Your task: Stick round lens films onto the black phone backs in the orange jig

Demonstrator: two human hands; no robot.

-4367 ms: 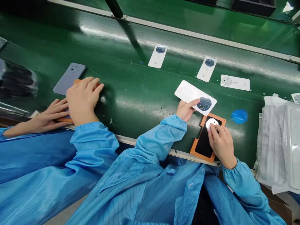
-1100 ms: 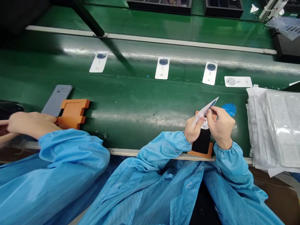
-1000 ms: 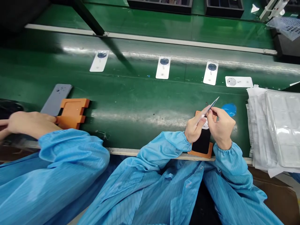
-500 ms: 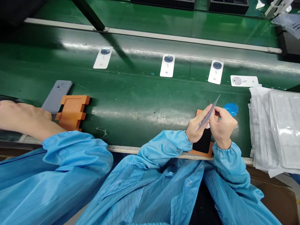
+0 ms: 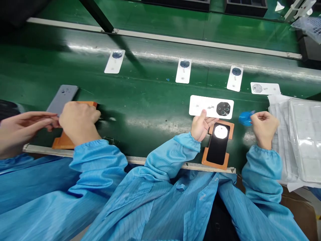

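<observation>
L hand (image 5: pixel 200 129) has white panel (image 5: pixel 211 107) by its near edge: thumb on the face, other fingers a bit apart, partly hidden under it, so clamped btwn thumb & fingers. Panel's face up, just far of orange frame (image 5: pixel 231 131). R hand (image 5: pixel 265 129), to the right: fingertips together, pinched at R edge of blue film (image 5: pixel 245 118), near the bench (image 5: pixel 140 113) surface; can't tell if 1 pc or several.

Progress, judging by looks: held panel prob. done re: film, black camera patch (image 5: pixel 223 108) bare w/ lens rings showing. L hand hasn't let go; R fingers not clear of film. Black slab (image 5: pixel 217 149) lies in orange frame, white disc (image 5: pixel 221 132) on its far end, panel not on it.

Far side, 3 upright-laid panels: left one (image 5: pixel 114 62), middle one (image 5: pixel 183 71), right one (image 5: pixel 235 78), all w/ dark bluish patches, look covered, so prob. not done. Sideways panel (image 5: pixel 265 88), far R, has pale disc, status unclear. Clear tray (image 5: pixel 306 140) on white sheets (image 5: pixel 284 147) at R. Co-wkr's hands (image 5: pixel 80 122) at L, separate.
</observation>
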